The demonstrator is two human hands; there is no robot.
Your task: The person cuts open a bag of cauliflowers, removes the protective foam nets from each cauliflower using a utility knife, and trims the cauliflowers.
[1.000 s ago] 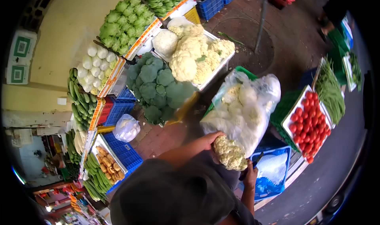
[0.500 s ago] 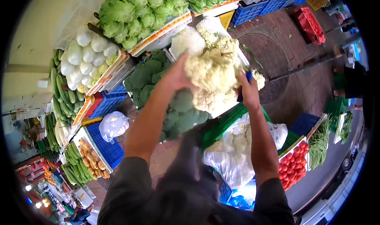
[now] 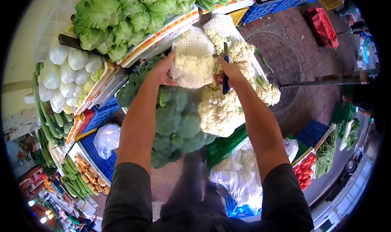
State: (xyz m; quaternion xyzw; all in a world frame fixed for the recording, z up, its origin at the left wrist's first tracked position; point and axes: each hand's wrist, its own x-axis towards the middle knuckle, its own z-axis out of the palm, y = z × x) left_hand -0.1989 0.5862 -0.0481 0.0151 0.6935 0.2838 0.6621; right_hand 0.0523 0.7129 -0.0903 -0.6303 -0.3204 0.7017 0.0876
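Note:
A pale cauliflower [image 3: 191, 71], its upper part in a white foam net [image 3: 196, 40], sits between my hands over the white crate. My left hand [image 3: 166, 69] grips its left side, thumb below and fingers at the edge. In my closed right hand [image 3: 231, 73] is a blue-handled knife [image 3: 225, 85], its dark blade pointing up, close to the cauliflower's right side. Bare cauliflowers [image 3: 222, 109] fill the crate below and to the right. Another netted cauliflower [image 3: 218, 26] lies at the top. Broccoli [image 3: 171, 113] is piled under my left forearm.
Lettuce [image 3: 134, 16] is stacked at the upper left, beside white-stemmed cabbages [image 3: 67, 73]. A green crate [image 3: 224, 144] with a plastic bag [image 3: 240, 171] stands near my legs. Tomatoes [image 3: 304, 171] are at the lower right. A red basket [image 3: 321, 27] and a manhole cover [image 3: 277, 56] lie beyond.
My hands have moved up and left from a bare cauliflower to the netted one. The bare heads now rest in the crate. The view has shifted slightly.

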